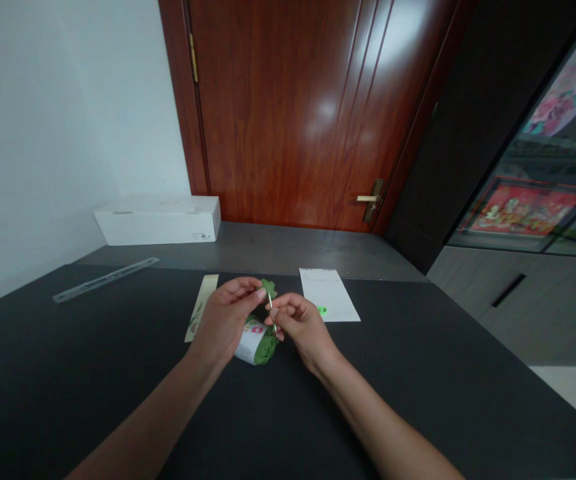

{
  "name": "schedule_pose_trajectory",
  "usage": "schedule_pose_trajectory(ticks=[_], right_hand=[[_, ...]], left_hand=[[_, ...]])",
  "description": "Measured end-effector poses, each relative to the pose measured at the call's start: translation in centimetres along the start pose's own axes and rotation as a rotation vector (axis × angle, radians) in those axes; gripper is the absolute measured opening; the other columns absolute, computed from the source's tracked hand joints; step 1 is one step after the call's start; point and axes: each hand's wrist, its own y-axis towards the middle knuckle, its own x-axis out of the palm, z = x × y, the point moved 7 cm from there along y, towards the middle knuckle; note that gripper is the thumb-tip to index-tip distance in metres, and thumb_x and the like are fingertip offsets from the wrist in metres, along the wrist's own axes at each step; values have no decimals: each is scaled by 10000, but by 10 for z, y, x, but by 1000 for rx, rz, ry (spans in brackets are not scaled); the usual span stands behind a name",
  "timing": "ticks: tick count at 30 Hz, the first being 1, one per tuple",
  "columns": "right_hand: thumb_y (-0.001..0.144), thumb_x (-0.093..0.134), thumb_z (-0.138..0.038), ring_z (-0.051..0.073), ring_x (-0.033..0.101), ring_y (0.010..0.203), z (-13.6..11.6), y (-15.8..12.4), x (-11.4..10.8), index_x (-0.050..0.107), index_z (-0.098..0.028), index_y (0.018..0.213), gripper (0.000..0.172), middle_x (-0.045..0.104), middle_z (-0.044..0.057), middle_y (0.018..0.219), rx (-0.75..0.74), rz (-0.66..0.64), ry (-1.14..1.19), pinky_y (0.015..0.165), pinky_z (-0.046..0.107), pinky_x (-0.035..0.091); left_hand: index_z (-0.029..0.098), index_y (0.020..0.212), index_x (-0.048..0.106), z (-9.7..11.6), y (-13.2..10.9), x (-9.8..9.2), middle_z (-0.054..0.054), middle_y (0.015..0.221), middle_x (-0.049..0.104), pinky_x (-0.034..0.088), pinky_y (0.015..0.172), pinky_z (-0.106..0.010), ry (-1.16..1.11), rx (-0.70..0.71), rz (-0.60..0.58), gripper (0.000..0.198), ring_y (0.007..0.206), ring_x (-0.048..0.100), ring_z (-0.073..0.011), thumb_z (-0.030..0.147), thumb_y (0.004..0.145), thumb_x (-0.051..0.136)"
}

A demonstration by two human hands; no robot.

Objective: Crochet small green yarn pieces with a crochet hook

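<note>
Fine Work, Close Up

Green yarn (267, 349) rests on the desk (288, 420) — likely light and soft, best steadied by its label (248, 347). Above it, the right hand (301, 325) pinches a slim hook (270, 301), probably stiff and smooth, suited to a mid-shaft grip. The left hand (231, 310) pinches a small green piece (269, 287) — seemingly limp, best held by its edge. Beyond lie a notepad (328, 291) and, farther back, a box (163, 225).

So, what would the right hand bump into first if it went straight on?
Probably the left hand, which holds the green piece; depth from the right hand is hard to judge.
</note>
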Motion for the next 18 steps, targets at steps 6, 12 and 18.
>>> schedule_pose_trajectory(ticks=[6,12,18], right_hand=[[714,793,-433,73,445,424,-2,-1,-1,624,-189,819,315,679,-13,623,-39,21,-72,458,222,354],[767,741,-348,119,527,548,-16,-6,-7,636,-206,798,179,649,-11,653,-230,133,-313,549,247,411],[707,789,-424,88,446,454,3,-3,2,635,-205,819,290,660,-12,631,48,10,32,483,241,381]], left_hand=[[136,731,698,3,-2,3,-12,697,700,482,617,-233,33,2,8,240,635,622,-121,105,534,831],[138,721,692,5,-4,4,-9,686,694,476,645,-237,63,34,21,222,654,624,-125,98,547,824],[139,721,691,3,-3,4,-2,692,688,477,651,-244,54,50,11,218,645,621,-124,107,551,824]])
